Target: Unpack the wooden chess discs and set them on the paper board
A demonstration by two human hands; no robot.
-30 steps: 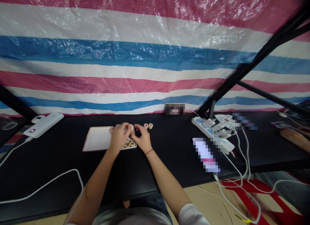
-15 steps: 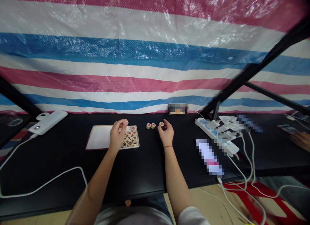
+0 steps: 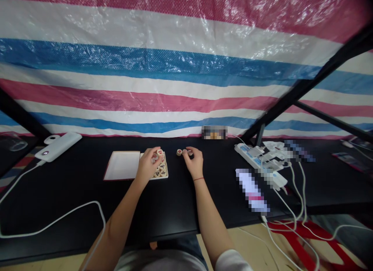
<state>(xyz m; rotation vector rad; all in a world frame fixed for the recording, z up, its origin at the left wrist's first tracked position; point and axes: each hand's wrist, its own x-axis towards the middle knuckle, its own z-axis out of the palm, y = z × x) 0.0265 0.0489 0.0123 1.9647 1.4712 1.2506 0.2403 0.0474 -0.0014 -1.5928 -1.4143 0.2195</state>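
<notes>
A shallow box of round wooden Chinese chess pieces [image 3: 162, 172] lies on the black table, its white-lined lid [image 3: 122, 165] opened to the left. Over the box, my left hand [image 3: 147, 164] pinches a chess piece [image 3: 159, 152] with a red character between thumb and fingers, hiding much of the contents. Right of the box, my right hand [image 3: 194, 162] has its thumb and fingers closed around another red-marked chess piece [image 3: 190, 152] at table level. Just left of its thumb stands a loose chess piece [image 3: 179, 152]. What lies behind that thumb is hidden.
A white power strip [image 3: 256, 158] with plugs and cables lies to the right, near a blurred-out phone [image 3: 252, 190]. At left sits a white power bank [image 3: 60, 147] with a cable [image 3: 72, 213]. A striped sheet [image 3: 163, 69] hangs behind the table.
My left hand has moved right over the box with the piece between its fingers. My right hand has slid left with its piece, toward the loose ones. Another person's hand at far right has left view.
</notes>
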